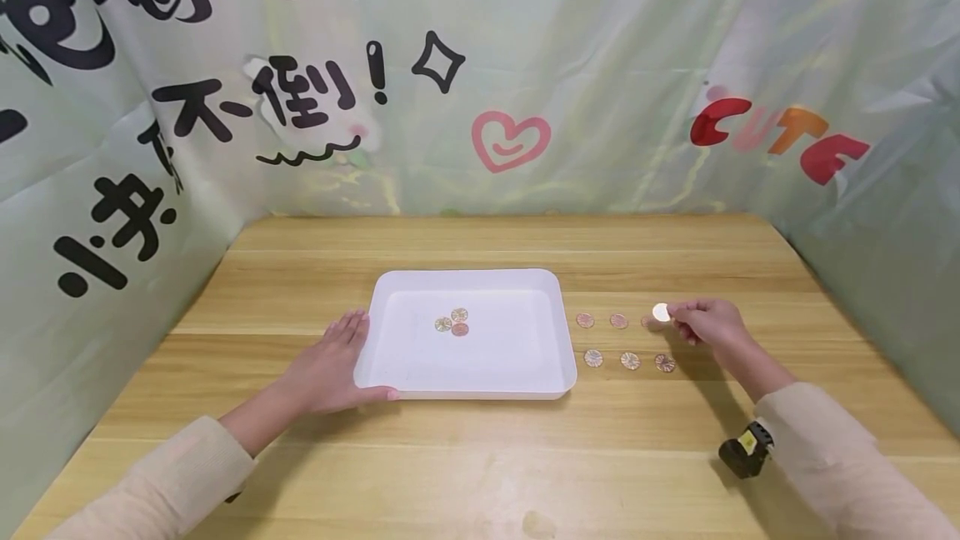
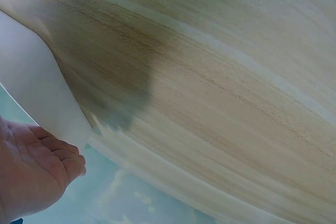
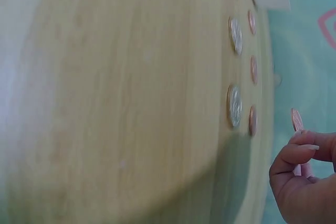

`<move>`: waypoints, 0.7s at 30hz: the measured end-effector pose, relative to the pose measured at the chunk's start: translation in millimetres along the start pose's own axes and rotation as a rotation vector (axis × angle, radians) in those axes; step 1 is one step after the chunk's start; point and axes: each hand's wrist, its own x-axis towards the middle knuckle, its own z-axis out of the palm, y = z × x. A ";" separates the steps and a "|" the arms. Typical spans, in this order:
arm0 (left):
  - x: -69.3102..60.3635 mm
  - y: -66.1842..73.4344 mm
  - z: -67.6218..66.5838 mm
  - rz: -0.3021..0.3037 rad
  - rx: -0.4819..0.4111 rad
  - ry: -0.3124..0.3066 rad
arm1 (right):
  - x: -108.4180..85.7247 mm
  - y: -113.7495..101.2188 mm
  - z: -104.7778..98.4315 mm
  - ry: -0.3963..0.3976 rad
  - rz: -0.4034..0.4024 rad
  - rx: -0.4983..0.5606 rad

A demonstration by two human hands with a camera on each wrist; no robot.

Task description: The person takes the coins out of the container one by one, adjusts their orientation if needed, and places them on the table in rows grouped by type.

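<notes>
A white tray (image 1: 510, 357) lies on the table and holds three coins (image 1: 460, 329) grouped near its middle. My left hand (image 1: 330, 369) rests against the tray's left side with fingers extended, its thumb at the front left corner. In the left wrist view the fingers of that hand (image 2: 44, 166) touch the tray wall (image 2: 39, 72). To the right of the tray, my right hand (image 1: 708, 323) pinches a shiny coin (image 1: 661, 312) between thumb and fingertips, raised off the table. The right wrist view shows this coin (image 3: 297, 119) tilted on edge above the fingers.
Two rows of coins lie right of the tray: three reddish ones (image 1: 618, 321) behind, the last partly covered by the held coin, and three more (image 1: 630, 361) in front. A printed cloth (image 1: 600, 48) surrounds the wooden table (image 1: 480, 457) at the back and sides.
</notes>
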 end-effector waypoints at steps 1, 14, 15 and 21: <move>0.0 0.1 -0.1 0.000 -0.001 0.000 | 1.0 2.1 -1.9 0.002 0.005 0.002; 0.2 -0.3 1.0 0.006 -0.004 0.017 | 10.8 21.0 -18.1 0.015 0.128 -0.021; 0.2 -0.3 1.0 0.006 -0.003 0.019 | 11.6 21.6 -18.6 0.019 0.132 -0.026; -0.2 0.2 -0.3 0.003 -0.004 0.011 | 15.5 22.7 -18.7 0.033 0.136 -0.071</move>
